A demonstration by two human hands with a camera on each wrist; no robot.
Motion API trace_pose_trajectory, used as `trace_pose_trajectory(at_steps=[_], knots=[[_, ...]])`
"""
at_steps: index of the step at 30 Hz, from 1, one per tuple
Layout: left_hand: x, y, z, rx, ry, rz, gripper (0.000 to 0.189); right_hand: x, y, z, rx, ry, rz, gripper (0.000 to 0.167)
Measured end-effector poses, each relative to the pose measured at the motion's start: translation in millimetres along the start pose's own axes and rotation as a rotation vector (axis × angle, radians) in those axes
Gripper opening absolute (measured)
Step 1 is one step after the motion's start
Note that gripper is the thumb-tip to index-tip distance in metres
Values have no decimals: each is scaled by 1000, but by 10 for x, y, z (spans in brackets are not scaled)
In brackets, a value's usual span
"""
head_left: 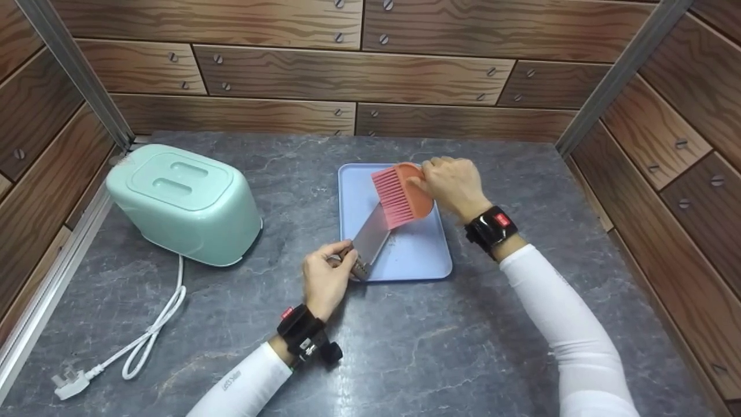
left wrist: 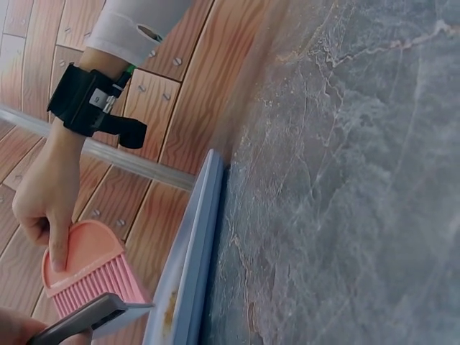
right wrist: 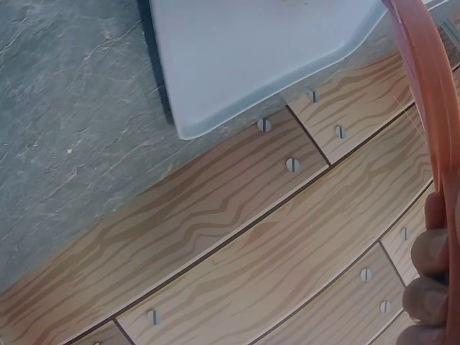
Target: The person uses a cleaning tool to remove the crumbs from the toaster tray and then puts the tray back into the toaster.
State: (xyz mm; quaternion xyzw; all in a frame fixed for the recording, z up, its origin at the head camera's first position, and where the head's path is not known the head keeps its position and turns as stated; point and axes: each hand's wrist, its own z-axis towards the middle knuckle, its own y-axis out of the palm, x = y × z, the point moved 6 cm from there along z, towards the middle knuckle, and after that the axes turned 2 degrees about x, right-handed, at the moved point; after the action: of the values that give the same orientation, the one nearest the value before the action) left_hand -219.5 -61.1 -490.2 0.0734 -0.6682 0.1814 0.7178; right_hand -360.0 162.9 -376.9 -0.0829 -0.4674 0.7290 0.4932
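My left hand [head_left: 327, 275] grips a flat metal scraper [head_left: 372, 234] by its dark bar-shaped handle, low over the front left of a blue tray [head_left: 408, 263]. The blade slants up and away. From the far right side, my right hand [head_left: 457, 182] holds an orange hand brush [head_left: 419, 188], thumb pressed on its flat back. Its pink bristles [left wrist: 100, 284] overlap the far end of the blade in the head view. Small brownish crumbs [left wrist: 170, 310] lie on the tray. In the right wrist view, the brush [right wrist: 431, 93] shows edge-on beside curled fingers [right wrist: 425, 298].
A mint-green toaster [head_left: 191, 202] stands at the left, its slots covered by a lid. Its white cord [head_left: 147, 336] runs forward in a loop to a plug [head_left: 72, 384]. Wood-patterned walls [head_left: 278, 72] with metal corner posts close in the grey marbled tabletop [head_left: 474, 347].
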Motion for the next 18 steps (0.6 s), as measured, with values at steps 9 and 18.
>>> trace_pose_trajectory(at_steps=[9, 18], knots=[[6, -9, 12, 11, 12, -16, 21, 76, 27, -13, -30, 46, -14, 53], [-6, -18, 23, 14, 27, -39, 21, 114, 51, -50, -17, 70, -31, 54]])
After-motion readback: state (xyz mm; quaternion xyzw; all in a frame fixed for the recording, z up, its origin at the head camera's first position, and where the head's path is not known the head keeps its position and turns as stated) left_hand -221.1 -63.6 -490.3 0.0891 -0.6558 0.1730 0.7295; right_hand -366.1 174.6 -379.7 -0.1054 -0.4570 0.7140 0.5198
